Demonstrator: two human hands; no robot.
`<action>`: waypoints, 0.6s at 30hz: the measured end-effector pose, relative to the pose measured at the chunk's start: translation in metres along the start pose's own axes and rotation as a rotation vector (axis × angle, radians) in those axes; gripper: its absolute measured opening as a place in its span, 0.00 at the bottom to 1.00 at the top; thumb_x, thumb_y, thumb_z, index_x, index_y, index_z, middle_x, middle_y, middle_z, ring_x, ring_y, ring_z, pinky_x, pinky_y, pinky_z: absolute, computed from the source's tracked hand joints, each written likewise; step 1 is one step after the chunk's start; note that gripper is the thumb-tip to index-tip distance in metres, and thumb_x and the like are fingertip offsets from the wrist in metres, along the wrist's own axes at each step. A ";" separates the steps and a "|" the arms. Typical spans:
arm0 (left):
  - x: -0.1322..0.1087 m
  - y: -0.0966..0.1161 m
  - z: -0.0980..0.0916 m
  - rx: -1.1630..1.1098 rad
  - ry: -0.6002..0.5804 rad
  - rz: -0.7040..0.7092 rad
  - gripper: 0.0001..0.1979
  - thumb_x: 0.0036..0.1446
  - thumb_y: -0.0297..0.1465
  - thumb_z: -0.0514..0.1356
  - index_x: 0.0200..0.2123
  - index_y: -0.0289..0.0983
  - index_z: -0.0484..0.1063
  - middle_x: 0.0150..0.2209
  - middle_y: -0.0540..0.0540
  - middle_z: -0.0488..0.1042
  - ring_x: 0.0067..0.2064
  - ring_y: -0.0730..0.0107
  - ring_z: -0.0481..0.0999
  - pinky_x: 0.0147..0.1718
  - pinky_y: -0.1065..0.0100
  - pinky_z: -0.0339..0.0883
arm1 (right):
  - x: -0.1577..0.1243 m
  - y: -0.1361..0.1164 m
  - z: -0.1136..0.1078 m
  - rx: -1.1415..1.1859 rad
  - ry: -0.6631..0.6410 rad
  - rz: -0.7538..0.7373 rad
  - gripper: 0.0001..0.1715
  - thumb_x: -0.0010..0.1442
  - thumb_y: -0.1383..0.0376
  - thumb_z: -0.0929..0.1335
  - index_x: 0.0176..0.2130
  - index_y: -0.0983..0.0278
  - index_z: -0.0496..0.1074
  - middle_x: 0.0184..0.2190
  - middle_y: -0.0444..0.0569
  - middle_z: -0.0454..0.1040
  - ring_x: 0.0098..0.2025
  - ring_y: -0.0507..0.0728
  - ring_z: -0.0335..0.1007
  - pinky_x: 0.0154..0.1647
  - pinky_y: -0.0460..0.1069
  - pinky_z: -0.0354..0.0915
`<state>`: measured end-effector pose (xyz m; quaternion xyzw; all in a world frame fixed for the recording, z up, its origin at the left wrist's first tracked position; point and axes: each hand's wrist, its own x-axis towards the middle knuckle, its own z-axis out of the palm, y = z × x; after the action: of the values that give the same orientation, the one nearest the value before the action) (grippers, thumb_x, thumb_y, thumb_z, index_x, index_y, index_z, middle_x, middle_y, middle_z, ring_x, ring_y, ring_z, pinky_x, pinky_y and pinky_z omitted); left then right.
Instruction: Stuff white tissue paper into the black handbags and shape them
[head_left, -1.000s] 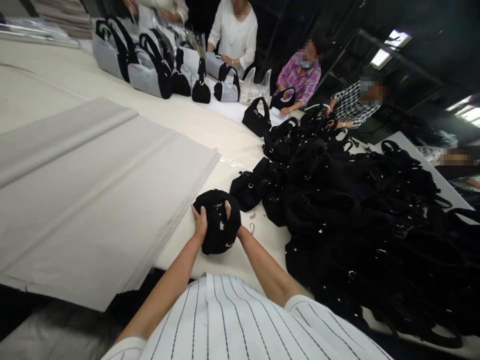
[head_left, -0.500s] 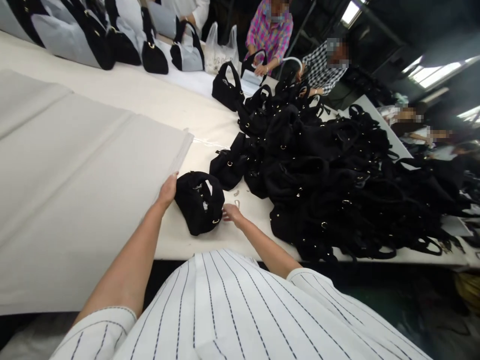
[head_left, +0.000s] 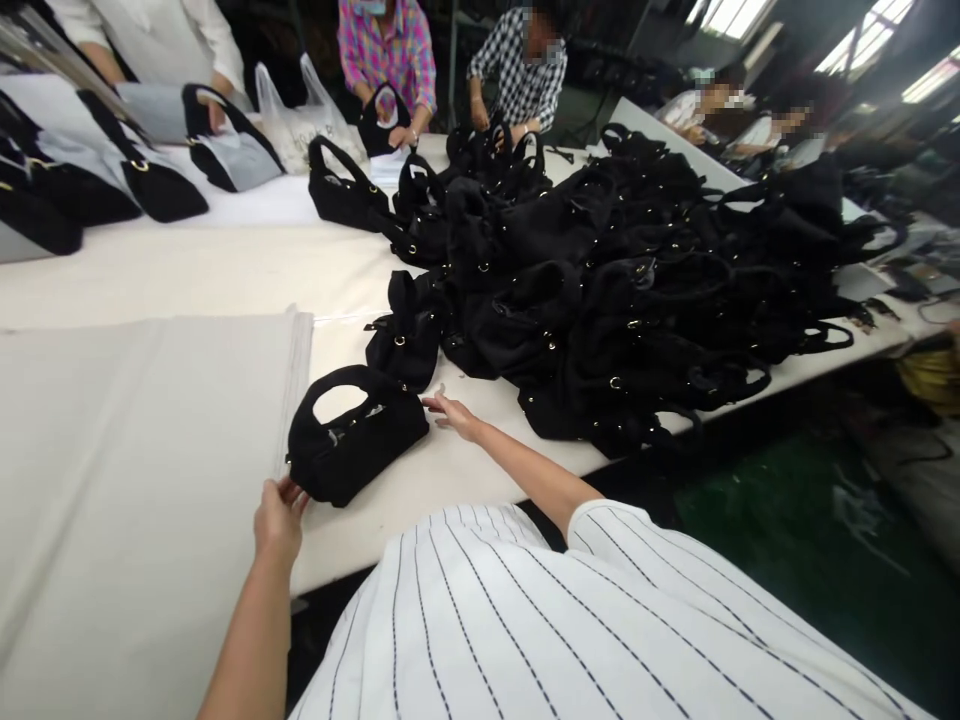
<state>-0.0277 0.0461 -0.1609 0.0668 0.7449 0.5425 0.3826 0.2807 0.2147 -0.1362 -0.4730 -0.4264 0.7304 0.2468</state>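
Observation:
A small black handbag (head_left: pixel 367 450) sits on the white table in front of me, its curved handle standing up and its opening facing me. My left hand (head_left: pixel 279 520) grips the bag's lower left corner, with some fingertips hidden against the dark fabric. By the bag's right end, my right hand (head_left: pixel 456 415) is open, its fingers stretched out toward the cloth; whether they touch it I cannot tell. Just behind stands another black handbag (head_left: pixel 405 345) with a gold ring, at the edge of a large pile of black handbags (head_left: pixel 600 300).
Stacked pale sheets (head_left: pixel 150 450) cover the table's left side. Grey-and-black bags (head_left: pixel 236 155) and a white plastic bag (head_left: pixel 311 125) stand along the far edge. Across the table, several people handle bags, one in a plaid shirt (head_left: pixel 409 50). The table's front edge (head_left: pixel 337 572) runs before me.
The handbag has turned, its left end swinging nearer me and its handle now showing as an open loop. My left hand has moved down with it. The whole view has swung to the right.

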 end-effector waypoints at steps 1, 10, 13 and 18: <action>0.000 0.002 0.002 -0.067 -0.013 -0.036 0.18 0.64 0.39 0.43 0.34 0.38 0.69 0.39 0.42 0.76 0.48 0.63 0.76 0.57 0.53 0.66 | 0.004 0.000 -0.001 0.004 0.000 -0.027 0.33 0.66 0.44 0.57 0.58 0.60 0.70 0.64 0.52 0.63 0.66 0.62 0.56 0.64 0.61 0.56; -0.023 0.014 0.048 -0.295 -0.245 -0.040 0.27 0.64 0.50 0.45 0.56 0.44 0.71 0.58 0.49 0.72 0.63 0.58 0.66 0.63 0.52 0.59 | 0.002 0.000 0.058 -0.151 0.002 -0.219 0.43 0.64 0.42 0.60 0.68 0.62 0.54 0.70 0.47 0.49 0.72 0.55 0.39 0.72 0.53 0.33; -0.021 0.009 0.036 -0.324 -0.262 -0.040 0.24 0.64 0.47 0.48 0.56 0.45 0.71 0.55 0.50 0.75 0.63 0.58 0.66 0.62 0.52 0.61 | -0.019 0.001 0.049 -0.147 -0.095 -0.212 0.42 0.65 0.41 0.58 0.68 0.58 0.52 0.70 0.43 0.46 0.72 0.54 0.38 0.73 0.54 0.32; -0.018 -0.006 0.009 -0.321 -0.222 -0.078 0.23 0.60 0.49 0.50 0.53 0.50 0.72 0.54 0.55 0.76 0.64 0.55 0.64 0.63 0.51 0.60 | -0.053 -0.003 0.037 0.005 -0.285 -0.190 0.36 0.68 0.42 0.49 0.65 0.51 0.58 0.69 0.37 0.50 0.72 0.54 0.39 0.73 0.57 0.33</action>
<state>-0.0074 0.0409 -0.1583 0.0354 0.6039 0.6285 0.4890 0.2701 0.1610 -0.1013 -0.3215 -0.4982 0.7646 0.2528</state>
